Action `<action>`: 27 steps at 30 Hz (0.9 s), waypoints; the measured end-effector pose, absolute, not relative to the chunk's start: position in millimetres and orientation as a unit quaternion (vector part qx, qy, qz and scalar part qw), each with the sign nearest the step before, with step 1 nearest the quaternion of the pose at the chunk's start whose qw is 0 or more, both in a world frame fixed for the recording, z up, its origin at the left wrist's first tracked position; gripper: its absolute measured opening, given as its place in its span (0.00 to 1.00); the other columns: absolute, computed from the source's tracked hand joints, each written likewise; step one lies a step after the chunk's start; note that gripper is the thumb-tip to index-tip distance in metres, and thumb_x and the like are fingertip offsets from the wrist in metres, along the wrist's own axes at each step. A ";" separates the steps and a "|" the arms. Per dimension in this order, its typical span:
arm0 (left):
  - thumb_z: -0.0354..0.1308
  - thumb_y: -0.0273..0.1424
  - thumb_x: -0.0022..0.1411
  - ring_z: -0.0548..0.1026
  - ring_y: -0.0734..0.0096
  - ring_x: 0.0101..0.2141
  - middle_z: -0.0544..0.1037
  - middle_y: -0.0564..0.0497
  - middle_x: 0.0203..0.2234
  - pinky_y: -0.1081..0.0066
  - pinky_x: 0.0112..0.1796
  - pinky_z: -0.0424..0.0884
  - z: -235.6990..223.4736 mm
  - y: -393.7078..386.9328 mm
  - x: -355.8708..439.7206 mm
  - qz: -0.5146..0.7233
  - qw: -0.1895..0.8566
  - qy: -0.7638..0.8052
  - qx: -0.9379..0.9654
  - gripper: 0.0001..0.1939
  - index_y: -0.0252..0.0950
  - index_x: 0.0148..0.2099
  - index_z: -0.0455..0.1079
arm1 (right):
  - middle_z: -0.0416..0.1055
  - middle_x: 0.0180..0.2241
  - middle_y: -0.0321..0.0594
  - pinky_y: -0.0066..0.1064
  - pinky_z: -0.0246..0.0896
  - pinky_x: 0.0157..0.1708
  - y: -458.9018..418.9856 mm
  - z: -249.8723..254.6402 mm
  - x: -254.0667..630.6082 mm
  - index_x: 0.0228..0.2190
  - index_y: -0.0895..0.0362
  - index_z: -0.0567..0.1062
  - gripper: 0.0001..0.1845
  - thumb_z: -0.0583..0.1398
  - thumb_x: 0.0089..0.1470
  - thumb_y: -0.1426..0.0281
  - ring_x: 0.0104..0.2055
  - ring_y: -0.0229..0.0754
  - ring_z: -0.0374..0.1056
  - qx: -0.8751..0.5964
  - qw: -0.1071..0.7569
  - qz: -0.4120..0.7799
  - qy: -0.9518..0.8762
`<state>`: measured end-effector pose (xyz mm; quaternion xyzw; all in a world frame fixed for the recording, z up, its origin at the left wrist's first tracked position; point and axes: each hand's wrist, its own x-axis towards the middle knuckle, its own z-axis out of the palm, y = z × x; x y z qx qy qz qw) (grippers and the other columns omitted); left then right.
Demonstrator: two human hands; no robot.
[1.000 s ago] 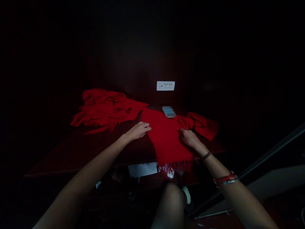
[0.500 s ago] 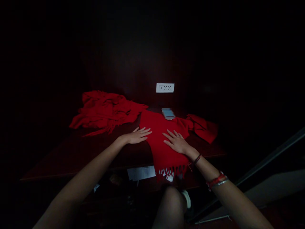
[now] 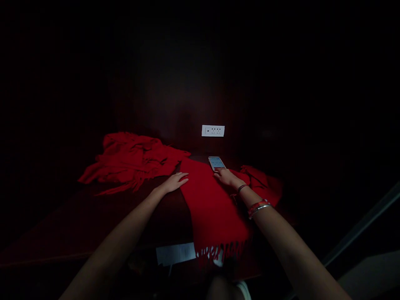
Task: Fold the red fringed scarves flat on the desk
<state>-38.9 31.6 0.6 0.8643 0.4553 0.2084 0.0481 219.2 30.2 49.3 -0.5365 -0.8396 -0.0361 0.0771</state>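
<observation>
Below outlet [image 3: 213, 131]: scarf [image 3: 209, 208], laid flat. Lower left of outlet: left hand [image 3: 175, 182] at scarf edge, fingers wide. Lower right of outlet: right hand [image 3: 227, 177] at phone [image 3: 216, 162], finger gap indiscernible.

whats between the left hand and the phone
A flat stretch of red fringed cloth lies between the left hand and the phone, in the head view.
</observation>
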 end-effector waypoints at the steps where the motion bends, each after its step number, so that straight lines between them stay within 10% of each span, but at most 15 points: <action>1: 0.41 0.39 0.57 0.61 0.68 0.47 0.64 0.46 0.48 0.70 0.48 0.54 -0.1 32.9 -39.7 0.227 0.047 0.444 0.866 0.22 0.34 0.51 0.57 | 0.62 0.46 0.45 0.24 0.50 0.43 34.6 47.2 219.6 0.43 0.61 0.65 0.18 0.46 0.53 0.67 0.46 0.38 0.58 -0.539 0.067 -0.038 -0.839; 12: 0.48 0.30 0.53 0.70 0.73 0.35 0.73 0.51 0.32 0.73 0.40 0.62 -0.9 36.1 -40.1 0.331 0.102 0.455 0.821 0.20 0.34 0.50 0.60 | 0.66 0.41 0.47 0.36 0.51 0.40 47.3 37.3 231.7 0.38 0.58 0.68 0.16 0.49 0.50 0.65 0.42 0.44 0.61 -0.609 0.009 -0.071 -0.790; 27: 0.47 0.32 0.56 0.65 0.70 0.42 0.69 0.49 0.40 0.63 0.46 0.53 -3.8 41.0 -46.4 0.239 0.022 0.463 0.853 0.20 0.38 0.52 0.56 | 0.53 0.47 0.50 0.36 0.51 0.40 27.7 38.4 223.2 0.45 0.58 0.61 0.20 0.45 0.52 0.64 0.47 0.46 0.52 -0.642 0.117 -0.132 -0.746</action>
